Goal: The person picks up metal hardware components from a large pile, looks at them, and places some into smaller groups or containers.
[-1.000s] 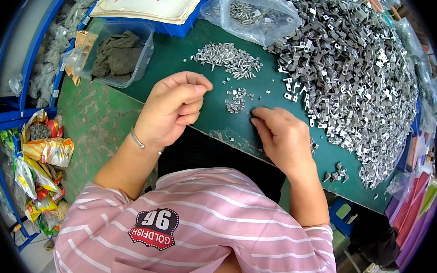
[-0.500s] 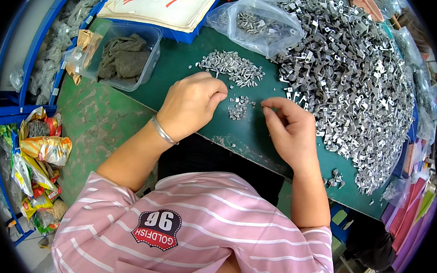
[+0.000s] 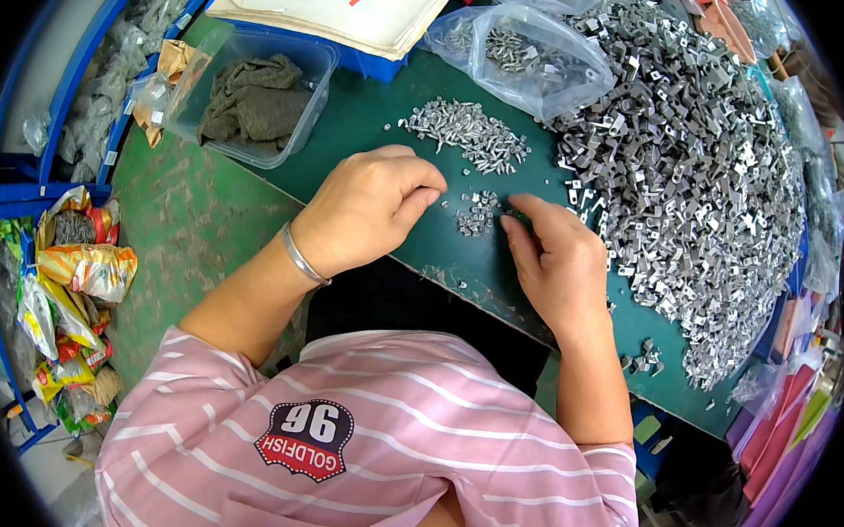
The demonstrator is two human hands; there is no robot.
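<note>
My left hand (image 3: 368,202) is closed in a pinch, thumb against forefinger, left of a small cluster of tiny square metal pieces (image 3: 477,214). Whatever its fingertips hold is too small or hidden to name. On the cluster's right side, my right hand (image 3: 563,266) has thumb and forefinger curled toward each other, their tips close to the nearest pieces. Anything between those tips cannot be made out. Just beyond lies a heap of small silvery, screw-like pieces (image 3: 467,132). To the right spreads a large pile of bent metal brackets (image 3: 689,173).
A clear plastic tub (image 3: 305,129) with a dark cloth (image 3: 254,102) stands at the left. Behind are a stack of papers (image 3: 335,6) and a plastic bag (image 3: 537,64) of metal parts. A few loose brackets (image 3: 643,357) lie near the green table's front edge (image 3: 468,293).
The table and its contents appear shifted slightly right and down in the view. My right fingertips are now closer to the cluster of small pieces. My left hand keeps its pinch.
</note>
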